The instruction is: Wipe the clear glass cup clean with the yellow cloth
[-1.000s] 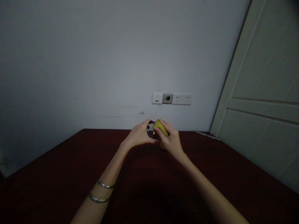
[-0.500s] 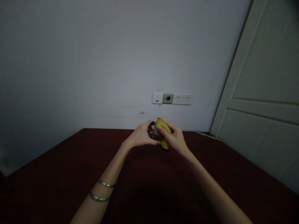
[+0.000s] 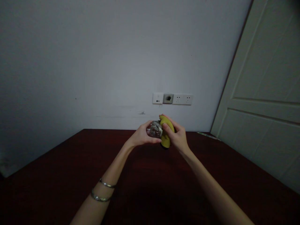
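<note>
My left hand (image 3: 142, 135) is closed around a clear, faceted glass (image 3: 155, 129), thumb above and fingers below. The glass lies on its side, and part of it is hidden by the hand. My right hand (image 3: 177, 134) grips a yellow sponge (image 3: 166, 140), its thumb on the near face. The sponge is bent and pressed against the right end of the glass, covering it. Both hands are held up over the far part of the dark red table (image 3: 140, 175).
Behind the table is a pale wall (image 3: 117, 62) with a row of sockets (image 3: 182, 99). A white panelled door (image 3: 262, 93) stands on the right. A thin printed strip (image 3: 208, 136) lies at the table's far right edge. Two bangles (image 3: 100, 198) circle my left forearm.
The glass has turned in my left hand and its side looks brighter. My right hand has shifted slightly up and right with the sponge, which now bends more at its top.
</note>
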Demonstrator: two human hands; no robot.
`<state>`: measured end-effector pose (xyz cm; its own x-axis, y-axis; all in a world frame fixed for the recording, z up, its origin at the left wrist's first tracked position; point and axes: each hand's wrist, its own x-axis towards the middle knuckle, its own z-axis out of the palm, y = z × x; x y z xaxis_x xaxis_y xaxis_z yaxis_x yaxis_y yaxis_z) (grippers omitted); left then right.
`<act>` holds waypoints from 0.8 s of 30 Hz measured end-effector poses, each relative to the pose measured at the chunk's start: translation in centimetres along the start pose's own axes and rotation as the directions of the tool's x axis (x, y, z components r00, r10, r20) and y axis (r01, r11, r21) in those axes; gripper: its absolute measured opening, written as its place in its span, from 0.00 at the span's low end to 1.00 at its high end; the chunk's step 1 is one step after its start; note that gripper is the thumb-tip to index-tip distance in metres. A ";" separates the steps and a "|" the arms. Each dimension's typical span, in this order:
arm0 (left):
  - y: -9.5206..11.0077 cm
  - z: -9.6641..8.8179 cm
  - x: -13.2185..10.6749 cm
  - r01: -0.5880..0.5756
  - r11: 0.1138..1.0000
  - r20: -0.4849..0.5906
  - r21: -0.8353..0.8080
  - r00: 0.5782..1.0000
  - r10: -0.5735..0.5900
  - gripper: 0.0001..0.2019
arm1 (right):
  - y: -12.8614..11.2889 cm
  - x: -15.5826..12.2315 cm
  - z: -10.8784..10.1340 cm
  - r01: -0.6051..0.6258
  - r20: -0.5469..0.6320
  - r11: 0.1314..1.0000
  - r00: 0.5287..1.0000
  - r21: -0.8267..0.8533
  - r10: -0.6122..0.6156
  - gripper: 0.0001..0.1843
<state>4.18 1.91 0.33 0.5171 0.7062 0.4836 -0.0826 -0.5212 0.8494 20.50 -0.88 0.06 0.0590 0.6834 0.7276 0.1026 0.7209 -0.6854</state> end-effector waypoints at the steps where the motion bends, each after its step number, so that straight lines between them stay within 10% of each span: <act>1: 0.0 0.0 0.0 -0.001 1.000 0.004 0.007 1.000 0.001 0.35 | 0.1 0.1 -0.1 -0.028 -0.008 1.000 1.000 0.014 0.028 0.25; 8: 0.8 -0.2 -0.1 0.007 0.987 -0.034 0.163 0.999 -0.002 0.37 | -0.5 -0.3 -0.6 0.244 0.156 0.968 0.960 -0.054 -0.234 0.22; 16: 1.2 -0.1 -0.2 -0.016 0.981 0.013 0.195 1.000 0.014 0.38 | -0.1 0.1 -0.3 -0.039 0.027 0.999 0.999 0.002 0.039 0.26; 24: 0.6 -0.5 0.1 0.044 0.998 -0.033 0.049 0.999 -0.042 0.35 | -0.4 -0.5 -1.1 0.093 0.235 0.996 0.968 -0.007 -0.089 0.34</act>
<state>3.80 1.92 1.04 0.4914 0.7431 0.4542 -0.0177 -0.5129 0.8583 21.53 -1.62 -0.02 -0.1855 0.6242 0.7589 0.1141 0.7808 -0.6143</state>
